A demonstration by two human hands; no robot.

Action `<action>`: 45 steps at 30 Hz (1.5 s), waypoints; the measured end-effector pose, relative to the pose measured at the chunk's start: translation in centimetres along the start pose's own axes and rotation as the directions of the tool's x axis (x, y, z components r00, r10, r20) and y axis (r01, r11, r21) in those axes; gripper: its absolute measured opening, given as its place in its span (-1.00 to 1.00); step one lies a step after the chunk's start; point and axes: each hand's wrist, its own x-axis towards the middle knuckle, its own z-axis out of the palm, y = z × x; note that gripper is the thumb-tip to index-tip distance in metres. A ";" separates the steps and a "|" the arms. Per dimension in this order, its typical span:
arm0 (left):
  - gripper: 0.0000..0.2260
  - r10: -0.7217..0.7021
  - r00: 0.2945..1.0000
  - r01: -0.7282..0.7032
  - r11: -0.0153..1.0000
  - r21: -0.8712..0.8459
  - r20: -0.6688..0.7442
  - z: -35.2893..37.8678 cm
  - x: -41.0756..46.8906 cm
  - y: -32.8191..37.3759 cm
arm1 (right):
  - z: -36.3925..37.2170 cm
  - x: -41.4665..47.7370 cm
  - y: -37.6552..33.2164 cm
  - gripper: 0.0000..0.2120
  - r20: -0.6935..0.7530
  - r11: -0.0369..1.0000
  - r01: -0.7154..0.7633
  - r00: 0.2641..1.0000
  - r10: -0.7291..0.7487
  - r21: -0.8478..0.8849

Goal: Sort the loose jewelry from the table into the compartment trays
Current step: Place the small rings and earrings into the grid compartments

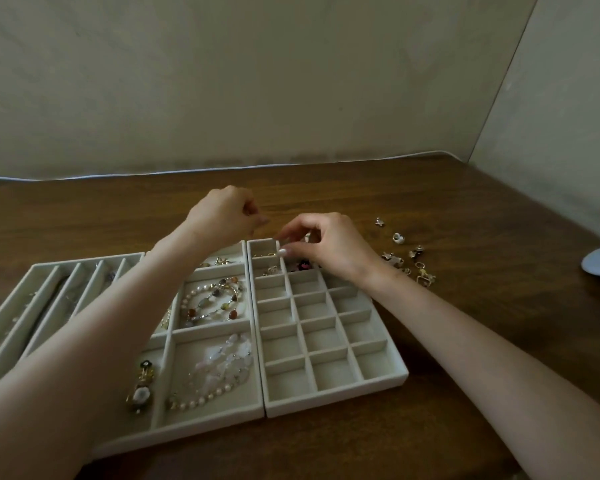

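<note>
Head view — the only one I have. Three pale trays sit side by side on the brown table (430, 188): a slotted tray (0, 327) at left, a middle tray (208, 420) with bead necklaces (212, 299), and a grid tray (336, 400) of small cells at right. My right hand (329, 247) hovers over the far row of the grid tray, thumb and forefinger pinched close; a small pale bead or pearl (282, 252) shows at the fingertips, over the wall between the first and second far cells. I cannot tell for sure whether it is gripped or just lying there. My left hand (226, 213) is curled loosely above the far edge of the middle tray; whether it holds anything I cannot tell.

The loose pieces (409, 261) left to sort lie on the table just right of the grid tray.

Judgement on the step: I am placing a small piece into a far cell. To do it well, I should lower the pinch inside one cell before letting go — not over the divider — and match it to the gold bits (269, 254) already there. Most grid cells are bare.
</note>
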 end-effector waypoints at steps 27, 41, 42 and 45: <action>-0.94 0.448 0.889 -0.452 0.892 -0.024 -0.096 5.2 -1.4 1.5 | -6.8 -1.0 3.8 -0.89 0.057 0.860 -0.310 0.930 0.362 -0.406; -0.95 0.457 0.880 -0.463 0.886 -0.019 -0.126 5.3 -1.5 1.6 | -8.0 -1.6 2.9 -0.83 0.323 0.887 -0.257 0.862 0.390 -0.384; -0.95 0.458 0.880 -0.463 0.886 -0.017 -0.123 5.4 -1.5 1.6 | -7.8 -1.5 2.9 -0.83 0.324 0.873 -0.250 0.857 0.401 -0.418; -0.96 0.463 0.879 -0.469 0.883 -0.032 -0.111 5.5 -1.5 1.5 | -7.6 -1.5 2.9 -0.87 0.304 0.855 -0.244 0.861 0.408 -0.457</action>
